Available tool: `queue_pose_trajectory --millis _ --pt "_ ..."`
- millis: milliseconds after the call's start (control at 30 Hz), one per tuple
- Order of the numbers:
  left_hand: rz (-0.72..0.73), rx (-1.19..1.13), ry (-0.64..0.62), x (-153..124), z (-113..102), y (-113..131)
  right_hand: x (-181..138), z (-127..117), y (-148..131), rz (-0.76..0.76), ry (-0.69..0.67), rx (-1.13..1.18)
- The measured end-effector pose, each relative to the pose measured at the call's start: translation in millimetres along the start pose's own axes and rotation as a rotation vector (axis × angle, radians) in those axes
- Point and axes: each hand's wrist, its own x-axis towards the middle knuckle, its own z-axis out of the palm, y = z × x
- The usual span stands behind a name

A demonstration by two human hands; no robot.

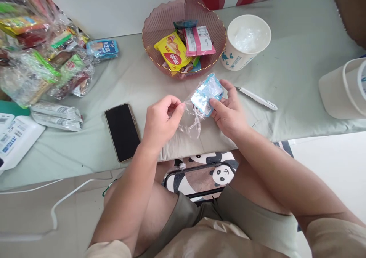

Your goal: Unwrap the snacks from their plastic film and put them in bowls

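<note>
My right hand (228,111) pinches a small blue snack packet (207,94) by its lower edge, just above the table's front. A strip of clear plastic wrap (191,117) trails from the packet toward my left hand (161,119), whose fingers are closed on the wrap's other end. Both hands hover in front of a pink ribbed bowl (160,25) that holds a yellow packet (173,54), a pink packet (198,40) and other snacks.
A black phone (122,131) lies left of my left hand. A white paper cup (246,40) with clear plastic inside and a white pen (257,98) sit to the right. Bags of snacks (42,56) pile up at far left. A white container (343,90) lies at the right edge.
</note>
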Motion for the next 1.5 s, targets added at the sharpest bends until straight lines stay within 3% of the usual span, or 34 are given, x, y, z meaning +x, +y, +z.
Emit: queue_pose_trajectory --millis 133,300,433,600,667,767,867,1033,1233,1400,1500 --pt "-0.052 -0.084 -0.038 -2.9 -4.5 2.4 2.3 1.3 0.8 -0.012 -0.006 -0.015" --pt "-0.021 -0.224 -0.087 -11.8 -7.7 10.8 2.0 5.7 -6.9 0.126 -0.088 0.12" --pt "0.006 -0.233 0.103 -12.5 -4.5 11.4 3.6 5.7 -8.0 0.153 -0.074 0.202" --pt "-0.133 -0.24 0.342 2.3 -4.9 -5.4 4.0 6.2 -9.9 0.151 -0.015 0.157" --pt "-0.055 -0.167 0.302 5.4 -6.6 -6.2 1.6 8.3 -13.3 0.097 -0.001 0.074" --pt "0.104 0.013 0.075 4.7 -5.7 1.5 -4.9 11.7 -19.4 -0.028 -0.062 -0.094" --pt "0.111 0.127 -0.033 2.9 0.0 7.8 -12.2 14.8 -23.8 -0.12 -0.16 -0.169" --pt "0.178 0.24 0.019 2.8 4.2 2.5 -17.9 17.6 -25.3 -0.139 -0.223 -0.18" --pt "0.199 0.134 0.133 1.9 0.4 0.0 -16.6 18.3 -28.0 0.015 -0.217 -0.006" --pt "0.092 0.017 0.263 5.2 5.2 -8.4 -15.9 20.9 -31.4 0.149 -0.162 0.169" --pt "-0.064 -0.089 0.206 8.5 7.0 -14.0 -15.2 21.1 -30.4 0.15 -0.134 0.204"
